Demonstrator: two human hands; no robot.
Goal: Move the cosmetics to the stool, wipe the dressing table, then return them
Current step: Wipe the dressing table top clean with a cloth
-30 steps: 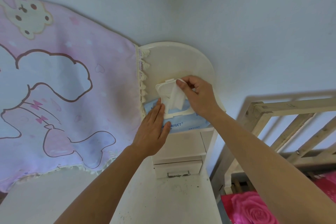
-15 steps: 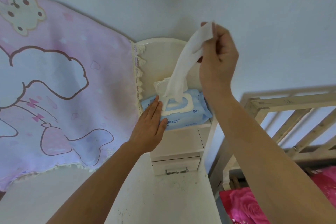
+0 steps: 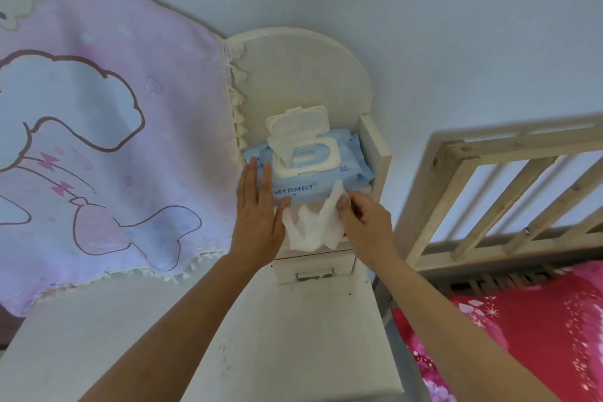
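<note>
A blue pack of wet wipes (image 3: pixel 346 170) lies on the small upper shelf of the white dressing table (image 3: pixel 293 330), its white flip lid (image 3: pixel 295 130) standing open. My right hand (image 3: pixel 365 222) pinches a white wet wipe (image 3: pixel 310 227) that hangs crumpled just below the pack's front edge. My left hand (image 3: pixel 257 215) is flat with straight fingers, its fingertips against the pack's left end and its thumb close to the wipe. No cosmetics are in view.
A pink cartoon cloth (image 3: pixel 98 140) drapes over the left part of the table's back. A small drawer (image 3: pixel 315 272) sits under the shelf. A wooden bed rail (image 3: pixel 509 192) and a red flowered bedcover (image 3: pixel 522 336) lie to the right.
My right hand pulled a wipe up and out of the pack, then brought it down free in front of the shelf. My left hand stayed against the pack.
</note>
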